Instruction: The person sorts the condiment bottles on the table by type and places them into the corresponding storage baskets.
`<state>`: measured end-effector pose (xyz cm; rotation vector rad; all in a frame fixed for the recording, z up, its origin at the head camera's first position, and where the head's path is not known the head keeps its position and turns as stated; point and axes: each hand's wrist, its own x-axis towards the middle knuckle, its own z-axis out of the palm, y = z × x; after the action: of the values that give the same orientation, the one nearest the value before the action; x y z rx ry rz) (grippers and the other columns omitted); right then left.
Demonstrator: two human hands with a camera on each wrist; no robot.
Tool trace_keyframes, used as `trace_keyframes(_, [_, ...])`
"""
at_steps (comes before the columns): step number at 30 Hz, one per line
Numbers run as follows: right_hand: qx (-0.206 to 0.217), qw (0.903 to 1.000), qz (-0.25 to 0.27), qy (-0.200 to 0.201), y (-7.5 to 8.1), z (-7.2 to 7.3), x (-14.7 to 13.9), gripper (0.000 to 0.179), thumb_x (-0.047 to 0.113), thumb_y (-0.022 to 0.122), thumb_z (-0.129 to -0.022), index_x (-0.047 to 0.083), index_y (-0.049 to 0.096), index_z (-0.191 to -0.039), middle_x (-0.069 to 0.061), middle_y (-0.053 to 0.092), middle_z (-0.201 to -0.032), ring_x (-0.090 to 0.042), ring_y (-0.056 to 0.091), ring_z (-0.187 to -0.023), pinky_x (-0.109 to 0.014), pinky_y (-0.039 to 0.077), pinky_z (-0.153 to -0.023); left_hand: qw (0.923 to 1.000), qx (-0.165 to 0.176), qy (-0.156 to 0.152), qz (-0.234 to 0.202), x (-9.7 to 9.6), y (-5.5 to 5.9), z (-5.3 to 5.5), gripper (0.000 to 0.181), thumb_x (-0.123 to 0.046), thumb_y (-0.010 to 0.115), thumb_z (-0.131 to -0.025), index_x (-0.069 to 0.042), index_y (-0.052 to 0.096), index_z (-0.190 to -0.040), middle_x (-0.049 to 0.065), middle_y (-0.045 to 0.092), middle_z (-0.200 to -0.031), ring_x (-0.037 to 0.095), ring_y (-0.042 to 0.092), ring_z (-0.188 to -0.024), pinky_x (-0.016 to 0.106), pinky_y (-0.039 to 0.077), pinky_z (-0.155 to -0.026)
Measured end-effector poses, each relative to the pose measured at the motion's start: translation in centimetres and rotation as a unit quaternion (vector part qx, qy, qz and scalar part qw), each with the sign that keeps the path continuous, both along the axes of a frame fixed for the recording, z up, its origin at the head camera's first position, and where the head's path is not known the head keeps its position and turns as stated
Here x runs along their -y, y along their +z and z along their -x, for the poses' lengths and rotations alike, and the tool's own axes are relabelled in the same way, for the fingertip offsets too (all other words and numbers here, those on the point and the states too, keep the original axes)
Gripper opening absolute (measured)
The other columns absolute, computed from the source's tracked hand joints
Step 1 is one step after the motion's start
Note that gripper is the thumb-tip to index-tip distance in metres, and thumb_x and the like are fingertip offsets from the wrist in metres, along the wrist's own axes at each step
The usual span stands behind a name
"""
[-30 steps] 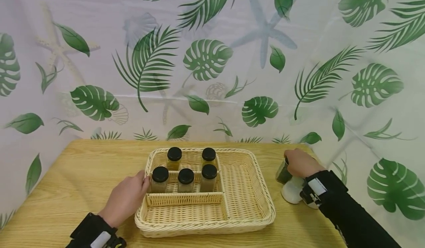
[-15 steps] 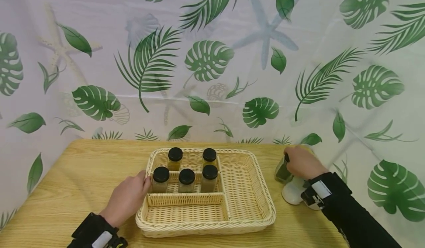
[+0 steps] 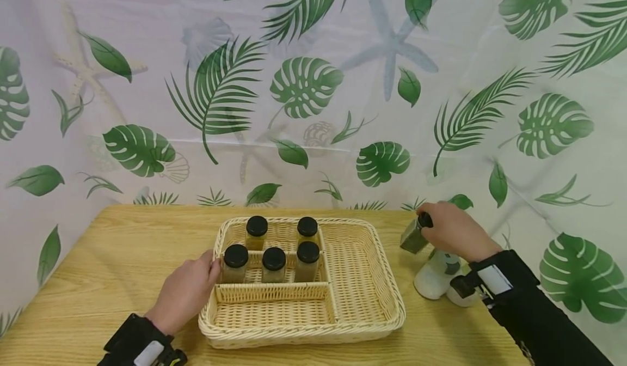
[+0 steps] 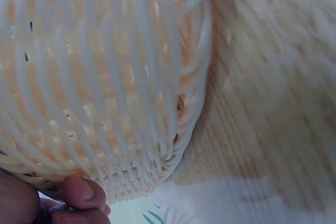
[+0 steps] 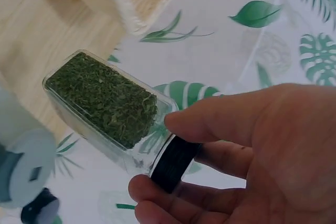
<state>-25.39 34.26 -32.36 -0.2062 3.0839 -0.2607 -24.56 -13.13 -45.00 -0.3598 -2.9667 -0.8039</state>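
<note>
My left hand [image 3: 183,292] grips the left rim of a divided wicker basket [image 3: 303,332]; in the left wrist view its fingertips [image 4: 83,191] press against the weave [image 4: 89,72]. To the basket's right, my right hand [image 3: 455,231] holds a glass spice jar [image 3: 413,239] by its black lid, tilted and raised off the table. Dried green herbs [image 5: 102,98] fill much of that jar in the right wrist view, and thumb and fingers pinch around the lid [image 5: 176,163]. Several black-lidded jars [image 3: 307,265] stand in the basket's back-left and middle-left compartments.
Two white containers [image 3: 431,280] stand on the wooden table [image 3: 132,251] below my right hand, partly hidden by the wrist. A leaf-patterned cloth [image 3: 313,153] hangs behind the table and along its right side. A long compartment [image 3: 360,273] runs down the basket's right side.
My right hand has raised the herb jar slightly and tilted it more, uncovering more of the white containers. The left hand and basket stay where they were.
</note>
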Motion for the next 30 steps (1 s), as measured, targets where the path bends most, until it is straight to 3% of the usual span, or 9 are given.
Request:
trace_keyframes(5, [-0.018, 0.9998, -0.006, 0.01, 1.2, -0.9, 1.2, 0.04, 0.008, 0.061, -0.092, -0.005, 0.06, -0.13, -0.021, 0.064, -0.106, -0.025, 0.052, -0.078, -0.032, 0.039, -0.058, 1.0, -0.004, 0.001, -0.003, 0.1, -0.1, 0.0, 0.027, -0.023, 0.04, -0.109, -0.01, 0.051, -0.089, 0.0, 0.041, -0.059, 0.013, 0.039, -0.047, 0.029, 0.027, -0.047])
trace_keyframes(11, [-0.017, 0.9995, 0.014, 0.021, 2.5, -2.1, 3.1, 0.042, 0.012, 0.061, -0.092, 0.0, 0.06, -0.132, -0.012, 0.06, -0.096, -0.02, 0.047, -0.066, -0.032, 0.037, -0.052, 1.0, -0.007, 0.002, -0.004, 0.2, -0.1, 0.0, 0.027, -0.024, 0.04, -0.109, -0.01, 0.052, -0.089, 0.001, 0.041, -0.059, 0.014, 0.039, -0.047, 0.029, 0.028, -0.047])
trace_keyframes(21, [-0.025, 0.9979, 0.018, 0.057, 3.3, -3.1, 5.9, 0.042, 0.016, 0.069, -0.088, 0.005, 0.066, -0.128, -0.013, 0.069, -0.111, -0.021, 0.057, -0.084, -0.035, 0.049, -0.069, 0.9999, -0.009, -0.001, -0.005, 0.4, -0.2, 0.0, 0.028, -0.024, 0.04, -0.109, -0.011, 0.051, -0.087, 0.0, 0.039, -0.058, 0.013, 0.038, -0.047, 0.028, 0.025, -0.048])
trace_keyframes(25, [-0.043, 0.9962, 0.004, 0.076, 3.7, -3.8, 7.2, 0.041, 0.019, 0.071, -0.087, 0.009, 0.067, -0.127, -0.011, 0.07, -0.113, -0.02, 0.06, -0.085, -0.034, 0.049, -0.067, 1.0, -0.006, 0.0, -0.007, 0.5, -0.3, 0.0, 0.029, -0.025, 0.039, -0.109, -0.01, 0.051, -0.087, 0.0, 0.039, -0.058, 0.013, 0.038, -0.047, 0.028, 0.025, -0.048])
trace_keyframes(30, [-0.032, 0.9944, 0.016, 0.1, 3.9, -4.6, 8.8, 0.038, 0.017, 0.071, -0.088, 0.011, 0.067, -0.125, -0.009, 0.069, -0.108, -0.018, 0.058, -0.081, -0.032, 0.047, -0.065, 0.9998, -0.017, -0.002, -0.008, 0.4, -0.3, 0.1, 0.029, -0.025, 0.04, -0.109, -0.01, 0.052, -0.088, 0.001, 0.041, -0.059, 0.014, 0.04, -0.048, 0.029, 0.028, -0.049])
